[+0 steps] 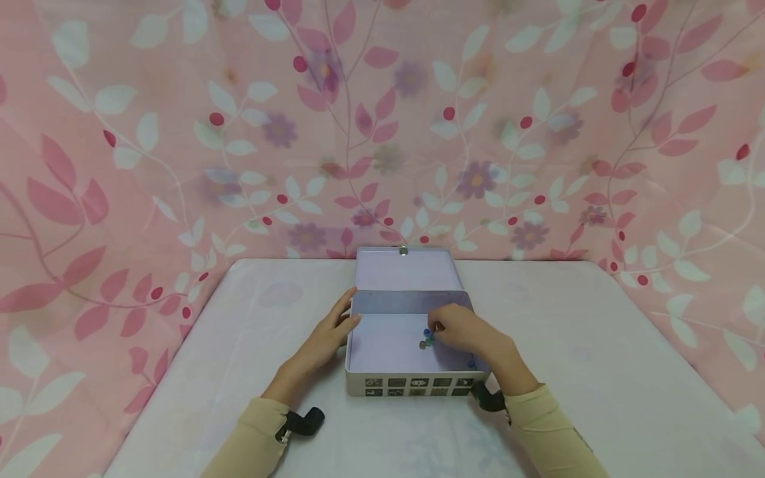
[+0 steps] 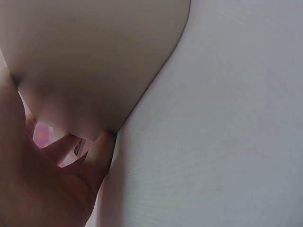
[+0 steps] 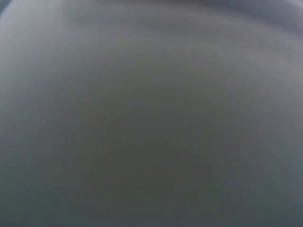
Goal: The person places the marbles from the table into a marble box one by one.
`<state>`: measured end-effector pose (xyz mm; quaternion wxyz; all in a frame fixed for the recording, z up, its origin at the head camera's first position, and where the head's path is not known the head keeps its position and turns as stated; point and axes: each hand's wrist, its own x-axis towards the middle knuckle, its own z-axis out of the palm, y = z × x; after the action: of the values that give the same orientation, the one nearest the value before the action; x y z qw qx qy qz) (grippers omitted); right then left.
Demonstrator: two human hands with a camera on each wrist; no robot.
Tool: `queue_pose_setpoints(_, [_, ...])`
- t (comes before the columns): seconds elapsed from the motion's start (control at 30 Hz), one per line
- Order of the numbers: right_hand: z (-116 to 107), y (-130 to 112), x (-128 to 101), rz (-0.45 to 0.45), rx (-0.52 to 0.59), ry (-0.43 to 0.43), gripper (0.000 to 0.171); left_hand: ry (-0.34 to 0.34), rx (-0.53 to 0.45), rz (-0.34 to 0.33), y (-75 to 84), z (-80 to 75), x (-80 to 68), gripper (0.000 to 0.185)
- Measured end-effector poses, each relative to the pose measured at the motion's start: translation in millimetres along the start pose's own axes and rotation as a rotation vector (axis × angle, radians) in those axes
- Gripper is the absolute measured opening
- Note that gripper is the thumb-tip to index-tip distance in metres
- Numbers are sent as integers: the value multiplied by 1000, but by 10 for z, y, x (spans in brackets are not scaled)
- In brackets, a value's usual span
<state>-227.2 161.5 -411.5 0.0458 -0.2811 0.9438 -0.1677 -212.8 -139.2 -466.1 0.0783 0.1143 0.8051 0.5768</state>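
Observation:
An open tin box (image 1: 382, 384) has small pictures in dark squares along its front, and its hinged lid (image 1: 406, 269) is laid back behind it. My left hand (image 1: 325, 338) rests against the box's left wall, thumb at the rim; in the left wrist view its fingers (image 2: 102, 151) lie along that wall. Inside the box, my right hand (image 1: 460, 328) reaches down with bent fingers beside several small glass marbles (image 1: 422, 344), blue, green and brownish. Its fingertips are partly hidden, and I cannot tell whether they pinch a marble.
One more blue marble (image 1: 471, 365) lies in the box's front right corner. The box stands on a white-covered table (image 1: 568, 345), with a pink floral curtain (image 1: 382, 133) behind. Blurred grey surface fills the right wrist view.

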Motion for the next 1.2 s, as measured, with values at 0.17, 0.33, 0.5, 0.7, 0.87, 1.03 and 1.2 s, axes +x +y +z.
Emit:
queue_pose_setpoints(0.17, [9,-14,-3,26,-1,-25,11,3,11,4,-10,1,3,67])
queue_pose_setpoints(0.33, [3,-25,-5,24,-3,-25,13,1,8,3,-18,2,3,68])
queue_pose_setpoints(0.5, [-6,-23,-20,31,-8,-19,11,-2,8,8,-19,16,16,69])
queue_pose_setpoints(0.7, [3,5,-56,35,23,34,11,-12,2,2,-17,28,22,70])
queue_pose_setpoints(0.87, [-25,64,-102,13,50,133,14,-7,13,-2,-26,11,21,68])
queue_pose_setpoints(1.03, [-79,100,-167,-10,45,250,20,-20,-3,-6,23,-3,17,67])
queue_pose_setpoints(1.2, [-94,178,-229,27,15,334,31,-17,37,4,-6,19,41,68])
